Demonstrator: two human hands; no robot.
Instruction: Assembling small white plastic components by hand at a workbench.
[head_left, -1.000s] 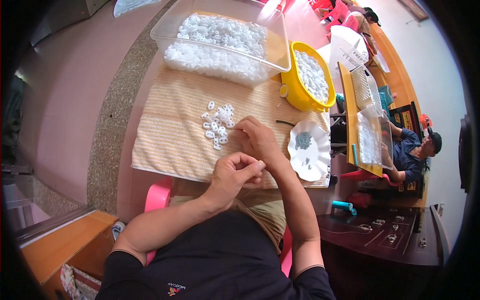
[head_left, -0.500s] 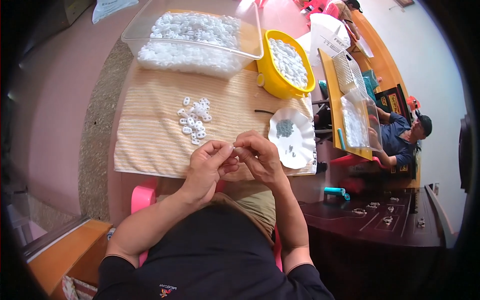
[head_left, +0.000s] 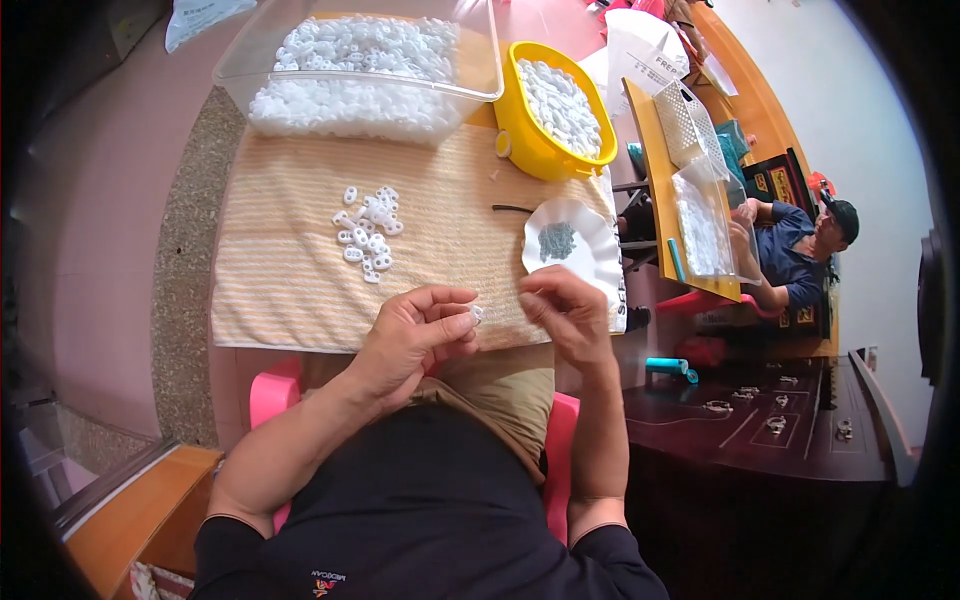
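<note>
Left hand [head_left: 415, 335]: curled over the near edge of the striped cloth [head_left: 290, 250], thumb and forefinger pinched narrow on a small white plastic ring [head_left: 477, 314]
Right hand [head_left: 565, 315]: just beside the left, fingers drawn together at the tips; whether anything sits between them, cannot tell
Ring position: at the left fingertips, in the gap between the two hands, above the lap edge of the worktop
Key relation: ring lies to the left of the right fingertips, near but not touching; right hand nearer to the white scalloped dish [head_left: 572, 250], left hand nearer to the loose rings
Ring axis: too small to tell
Loose white rings [head_left: 368, 232]: small cluster on the cloth, beyond the left hand, well apart from it
Dish contents: little heap of dark small parts [head_left: 557, 240], just beyond the right hand
Clear plastic tub [head_left: 360, 60]: far edge of the cloth, heaped with white rings
Yellow bowl [head_left: 555, 110]: right of the tub, also filled with white pieces
Another person [head_left: 800, 255]: seated at a separate table to the right
</note>
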